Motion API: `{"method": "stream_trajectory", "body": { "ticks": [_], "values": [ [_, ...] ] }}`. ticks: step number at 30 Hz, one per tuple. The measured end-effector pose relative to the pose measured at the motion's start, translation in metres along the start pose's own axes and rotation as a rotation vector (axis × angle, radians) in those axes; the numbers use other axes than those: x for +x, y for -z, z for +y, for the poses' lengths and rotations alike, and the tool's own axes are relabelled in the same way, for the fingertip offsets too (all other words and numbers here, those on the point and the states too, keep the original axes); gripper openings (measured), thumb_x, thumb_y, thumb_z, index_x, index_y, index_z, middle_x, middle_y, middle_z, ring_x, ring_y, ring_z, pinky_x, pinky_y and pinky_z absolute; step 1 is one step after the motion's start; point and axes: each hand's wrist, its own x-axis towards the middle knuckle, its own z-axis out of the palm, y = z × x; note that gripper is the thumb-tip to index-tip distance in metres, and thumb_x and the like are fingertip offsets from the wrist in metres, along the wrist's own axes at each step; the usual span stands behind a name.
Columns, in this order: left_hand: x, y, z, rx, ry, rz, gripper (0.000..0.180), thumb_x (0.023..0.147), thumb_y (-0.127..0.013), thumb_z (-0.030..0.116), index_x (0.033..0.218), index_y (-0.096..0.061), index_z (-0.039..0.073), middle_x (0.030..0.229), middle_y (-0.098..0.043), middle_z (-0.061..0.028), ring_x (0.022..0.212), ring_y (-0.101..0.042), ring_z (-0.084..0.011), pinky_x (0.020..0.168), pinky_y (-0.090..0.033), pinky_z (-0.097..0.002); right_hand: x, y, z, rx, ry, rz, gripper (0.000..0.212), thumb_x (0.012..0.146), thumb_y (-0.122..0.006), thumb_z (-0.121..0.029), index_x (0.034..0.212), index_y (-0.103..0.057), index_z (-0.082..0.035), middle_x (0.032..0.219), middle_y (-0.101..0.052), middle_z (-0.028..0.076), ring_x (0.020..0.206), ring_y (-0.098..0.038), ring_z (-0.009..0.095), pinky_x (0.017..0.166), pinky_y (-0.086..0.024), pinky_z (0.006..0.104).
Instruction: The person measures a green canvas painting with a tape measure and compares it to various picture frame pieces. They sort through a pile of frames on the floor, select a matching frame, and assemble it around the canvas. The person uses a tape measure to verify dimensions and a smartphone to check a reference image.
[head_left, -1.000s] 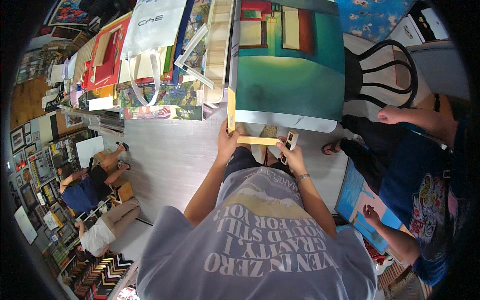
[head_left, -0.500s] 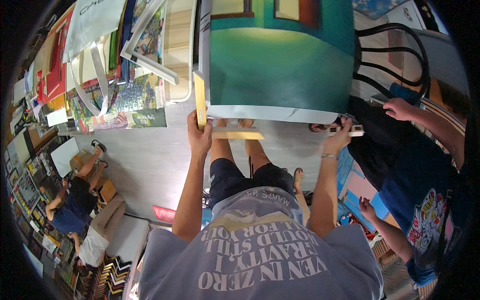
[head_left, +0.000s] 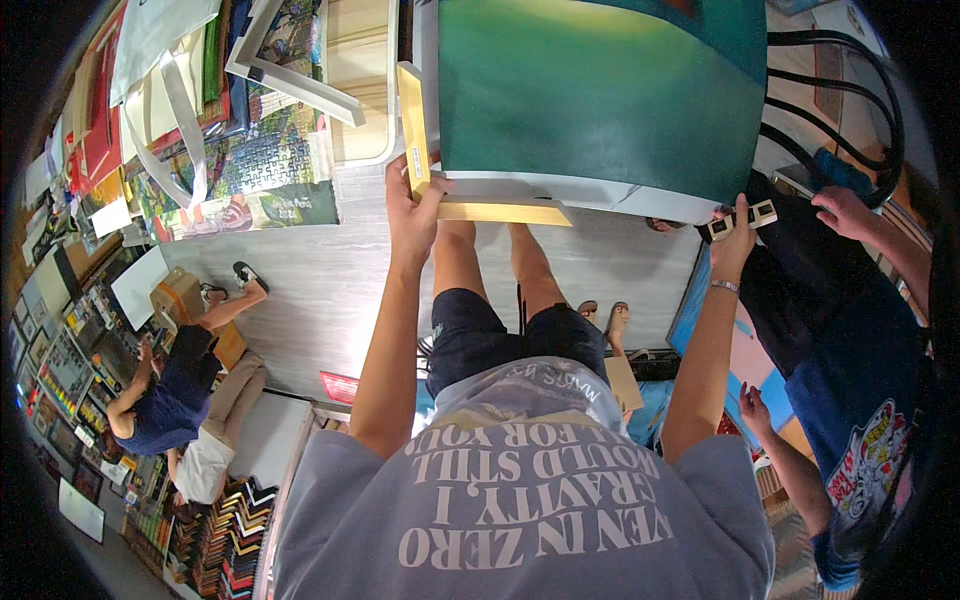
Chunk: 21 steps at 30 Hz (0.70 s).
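Observation:
A large painting [head_left: 600, 110] in green, with a pale glow and white edges, lies in front of me. My left hand [head_left: 410, 220] is closed round the joint of a gold L-shaped frame corner sample [head_left: 411, 120]. One arm of the sample runs along the painting's left edge, the other along its near edge. At the near right corner of the painting is my right hand [head_left: 732, 245], its fingers closed on a small cream block [head_left: 745, 220] with dark square openings. Whether those fingers also touch the canvas I cannot tell.
Left of the painting, a table holds a puzzle picture [head_left: 270, 200], a white frame piece [head_left: 300, 95] and a bag. A black-railed chair [head_left: 840, 40] and a co-worker [head_left: 850, 380] are close on the right. Other people [head_left: 165, 400] are at the left, near frame samples [head_left: 230, 540].
In the picture, the painting and both hands have shifted up and to the right. The cream block, level before, is now tilted with its right end higher. The left hand keeps its frame corner sample.

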Motion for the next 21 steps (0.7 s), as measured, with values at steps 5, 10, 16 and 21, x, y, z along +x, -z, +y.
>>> {"method": "stream_trajectory", "body": {
  "ticks": [5,10,16,21],
  "values": [
    [0.003,0.001,-0.003,0.069,-0.059,-0.018,0.046,0.089,-0.062,0.008,0.129,-0.041,-0.003,0.114,-0.057,-0.0116,0.096,-0.057,-0.0153,0.085,-0.047,-0.0286,-0.003,-0.007,0.002,0.028,0.034,0.042,0.03,0.085,-0.074,-0.025,0.096,-0.06,-0.001,0.079,-0.06,0.006,0.066,-0.06,0.016,0.057,-0.049,0.0293],
    [0.008,0.001,-0.009,0.244,-0.071,0.102,0.044,0.089,-0.064,0.014,0.127,-0.049,-0.002,0.116,-0.056,-0.0148,0.108,-0.052,-0.0214,0.094,-0.043,-0.0342,-0.024,-0.01,0.003,0.004,0.272,0.184,0.026,0.087,-0.072,-0.02,0.097,-0.061,0.001,0.087,-0.063,0.008,0.066,-0.059,0.015,0.055,-0.049,0.0297],
    [0.014,-0.003,-0.014,0.613,-0.304,0.226,0.027,0.094,-0.06,0.016,0.113,-0.06,-0.002,0.106,-0.057,-0.013,0.1,-0.05,-0.0212,0.09,-0.042,-0.0344,-0.132,-0.027,0.05,-0.402,0.29,-0.115,0.016,0.088,-0.068,-0.014,0.099,-0.065,-0.002,0.081,-0.061,0.0,0.064,-0.054,0.008,0.055,-0.044,0.0242],
    [0.014,-0.003,-0.023,0.63,-0.367,0.205,0.034,0.097,-0.056,0.019,0.125,-0.058,0.001,0.115,-0.058,-0.0119,0.104,-0.049,-0.0215,0.093,-0.04,-0.0345,-0.188,-0.077,0.079,-0.481,0.177,-0.45,0.026,0.09,-0.067,-0.013,0.114,-0.064,-0.003,0.083,-0.059,-0.003,0.07,-0.051,0.005,0.064,-0.043,0.0219]
  ]
}}
